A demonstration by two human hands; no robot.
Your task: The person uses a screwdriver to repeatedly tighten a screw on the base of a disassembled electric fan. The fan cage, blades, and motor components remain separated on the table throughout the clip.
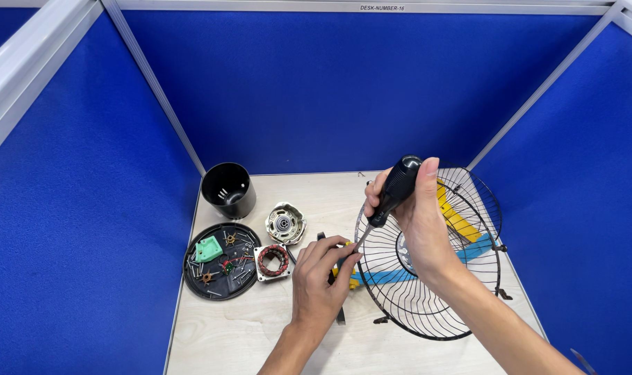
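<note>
Now | hands: right hand (pixel 419 223) grips screwdriver (pixel 392 194) | left hand (pixel 321 276) pinches yellow part (pixel 348 272) at fan guard (pixel 427 305)

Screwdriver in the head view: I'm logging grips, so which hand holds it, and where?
The right hand grips the screwdriver by its black handle; the left hand steadies the fan guard rim.

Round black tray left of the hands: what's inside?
The black tray holds a green plastic part, small brass-coloured pieces, loose screws and a red-wired bit. Smaller items are too small to tell; anything beneath them is hidden.
</note>
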